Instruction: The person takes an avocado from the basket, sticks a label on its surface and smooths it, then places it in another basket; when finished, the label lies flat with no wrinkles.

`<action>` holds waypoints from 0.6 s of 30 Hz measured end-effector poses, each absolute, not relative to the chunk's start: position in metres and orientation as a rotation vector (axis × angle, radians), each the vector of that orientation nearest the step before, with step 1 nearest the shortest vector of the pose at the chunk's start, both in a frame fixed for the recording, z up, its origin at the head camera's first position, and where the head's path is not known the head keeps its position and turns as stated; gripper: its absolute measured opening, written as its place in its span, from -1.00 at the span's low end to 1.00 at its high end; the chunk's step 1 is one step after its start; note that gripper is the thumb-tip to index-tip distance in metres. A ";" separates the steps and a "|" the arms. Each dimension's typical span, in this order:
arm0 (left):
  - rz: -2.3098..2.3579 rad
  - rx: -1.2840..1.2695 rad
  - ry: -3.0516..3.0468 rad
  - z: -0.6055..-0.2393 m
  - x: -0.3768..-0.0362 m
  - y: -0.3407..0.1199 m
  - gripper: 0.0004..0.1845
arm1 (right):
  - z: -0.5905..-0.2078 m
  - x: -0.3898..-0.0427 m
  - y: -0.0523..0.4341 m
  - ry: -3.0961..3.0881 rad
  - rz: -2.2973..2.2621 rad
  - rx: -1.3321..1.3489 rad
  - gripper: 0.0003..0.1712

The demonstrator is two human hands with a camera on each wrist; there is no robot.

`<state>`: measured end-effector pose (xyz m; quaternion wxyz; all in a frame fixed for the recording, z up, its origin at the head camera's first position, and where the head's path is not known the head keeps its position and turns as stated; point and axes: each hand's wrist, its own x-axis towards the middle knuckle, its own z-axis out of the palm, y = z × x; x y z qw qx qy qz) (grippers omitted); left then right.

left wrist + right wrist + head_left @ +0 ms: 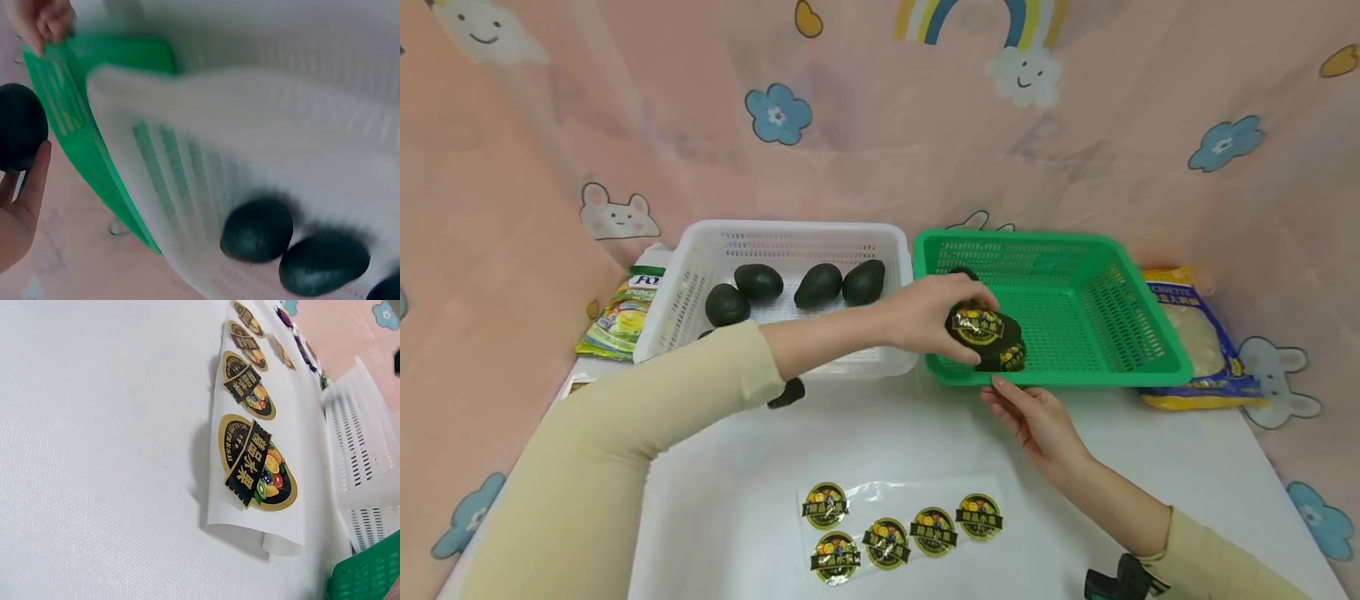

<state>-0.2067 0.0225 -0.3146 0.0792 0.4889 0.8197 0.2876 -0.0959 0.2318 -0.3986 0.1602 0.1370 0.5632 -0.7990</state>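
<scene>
While reaching across the white basket (790, 242), left hand (925, 317) grasping a stickered avocado (981, 327) just over the near rim of the green basket (1075, 250). Beside it, another stickered avocado (1006, 357). Right hand (1037, 421) released, fingers straight, just below on the surface (737, 500).
</scene>
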 end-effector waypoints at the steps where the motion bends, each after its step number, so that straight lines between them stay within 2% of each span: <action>1: 0.777 1.458 2.461 -0.314 -0.217 0.028 -0.38 | -0.399 -0.096 0.232 1.612 -2.279 0.383 -0.82; 6: 0.320 1.374 2.439 -0.323 -0.244 0.050 -0.37 | -0.402 -0.096 0.233 1.614 -2.273 0.374 -0.82; 12: 0.169 1.267 2.434 -0.331 -0.240 0.052 -0.26 | -0.404 -0.095 0.232 1.630 -2.276 0.399 -0.83; 15: 0.294 1.312 2.482 -0.332 -0.234 0.043 -0.37 | -0.404 -0.095 0.232 1.633 -2.282 0.409 -0.83; 18: 0.636 1.413 2.471 -0.333 -0.219 0.032 -0.60 | -0.406 -0.095 0.232 1.637 -2.289 0.410 -0.84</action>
